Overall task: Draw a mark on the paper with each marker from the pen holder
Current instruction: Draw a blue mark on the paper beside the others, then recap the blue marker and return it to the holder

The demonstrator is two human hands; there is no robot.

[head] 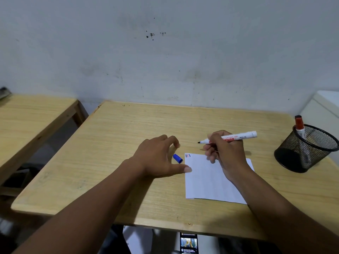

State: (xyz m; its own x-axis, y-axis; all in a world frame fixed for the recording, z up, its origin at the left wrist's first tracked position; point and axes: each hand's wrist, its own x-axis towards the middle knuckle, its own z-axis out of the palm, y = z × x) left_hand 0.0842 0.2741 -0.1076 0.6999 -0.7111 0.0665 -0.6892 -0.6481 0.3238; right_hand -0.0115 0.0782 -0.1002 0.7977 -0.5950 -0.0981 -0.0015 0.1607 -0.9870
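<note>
Above the paper (211,180), an uncapped white marker (236,137) shows red lettering.

One view only, worn on the head, looking forward and down over the desk (128,136) from its near edge. It sits close: both forearms stretch in from the bottom corners, and the wide lens bends the desk's edges. The wall (165,52) fills the upper half, with a second table (27,114) at far left.
</note>
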